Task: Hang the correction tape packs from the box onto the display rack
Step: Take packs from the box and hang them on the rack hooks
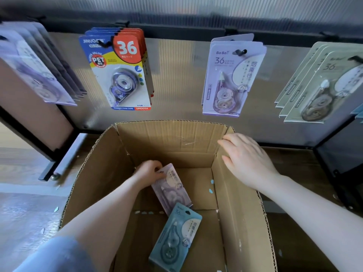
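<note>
Inside the cardboard box (pixel 94 173), a teal pack (pixel 175 236) lies nearest. At 11 o'clock from it, the left hand (pixel 149 172) pinches a lilac pack (pixel 171 190). At 2 o'clock, the right hand (pixel 245 160) rests flat, fingers straight, on the box flap. Farther, at 12 o'clock, packs hang on the display rack (pixel 176 34).

1. Lilac packs at far left (pixel 37 71): badly blurred, print unreadable, cut by the left edge.
2. Grey-green packs at far right (pixel 314 89): brand text soft; their hook runs off the right edge.
3. A blue pack (pixel 358 112) below them: only a corner shows at the right edge.
4. Teal pack in the cardboard box (pixel 174 238): bottom end cut by the lower edge.
5. Lilac pack in the box (pixel 172 191): top corner covered by left hand (pixel 150 172); lower end under the teal pack.
6. Box's near wall: out of frame.
7. Left fingertips: hidden behind the lilac pack.
8. Blue-and-red JINUO packs (pixel 121 75): rear ones hidden behind the front card.
</note>
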A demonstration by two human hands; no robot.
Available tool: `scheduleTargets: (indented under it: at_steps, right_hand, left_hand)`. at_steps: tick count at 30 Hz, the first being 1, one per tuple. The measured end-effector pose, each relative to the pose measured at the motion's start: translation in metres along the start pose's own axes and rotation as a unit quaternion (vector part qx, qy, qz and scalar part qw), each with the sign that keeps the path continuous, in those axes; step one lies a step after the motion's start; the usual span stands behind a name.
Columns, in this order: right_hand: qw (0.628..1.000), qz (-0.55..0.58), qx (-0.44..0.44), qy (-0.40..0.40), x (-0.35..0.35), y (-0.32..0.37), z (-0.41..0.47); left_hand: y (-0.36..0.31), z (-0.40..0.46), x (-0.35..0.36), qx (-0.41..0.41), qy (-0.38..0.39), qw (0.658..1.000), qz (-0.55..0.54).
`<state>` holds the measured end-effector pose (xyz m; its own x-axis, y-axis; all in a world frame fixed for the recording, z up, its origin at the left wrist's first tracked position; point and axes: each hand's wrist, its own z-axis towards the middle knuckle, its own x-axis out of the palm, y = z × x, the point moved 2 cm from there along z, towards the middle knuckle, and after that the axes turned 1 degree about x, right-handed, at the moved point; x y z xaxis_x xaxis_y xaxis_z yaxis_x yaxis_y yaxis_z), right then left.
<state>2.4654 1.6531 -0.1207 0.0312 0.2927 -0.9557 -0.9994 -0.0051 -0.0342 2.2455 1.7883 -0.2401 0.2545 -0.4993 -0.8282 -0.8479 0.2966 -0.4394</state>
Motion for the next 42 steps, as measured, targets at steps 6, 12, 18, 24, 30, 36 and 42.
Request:
scheduleTargets:
  at_steps: [6, 12, 18, 24, 30, 36, 42]
  right_hand:
    - [0.999, -0.039, 0.004, 0.030, -0.003, 0.014, 0.008]
    - [0.987, -0.033, -0.014, 0.157, 0.007, 0.045, 0.013]
    - [0.954, 0.005, 0.004, 0.299, 0.041, 0.072, 0.013]
    - [0.925, 0.030, 0.042, 0.376, 0.075, 0.083, 0.010]
    - [0.887, 0.016, 0.046, 0.458, 0.107, 0.090, -0.005]
    - [0.838, 0.085, 0.122, 0.524, 0.131, 0.097, -0.014]
    - [0.852, 0.039, 0.114, 0.509, 0.145, 0.109, -0.019]
  left_hand:
    - [-0.005, -0.019, -0.043, 0.047, -0.083, 0.995, -0.031]
    - [0.009, -0.038, -0.070, 0.056, -0.150, 0.987, -0.033]
    - [0.016, -0.054, -0.085, 0.082, -0.169, 0.982, -0.034]
    - [0.021, -0.056, -0.086, 0.100, -0.160, 0.981, -0.034]
    - [0.021, -0.053, -0.083, 0.113, -0.150, 0.981, -0.039]
    - [0.026, -0.048, -0.080, 0.116, -0.146, 0.982, -0.039]
    - [0.030, -0.043, -0.078, 0.108, -0.141, 0.984, -0.030]
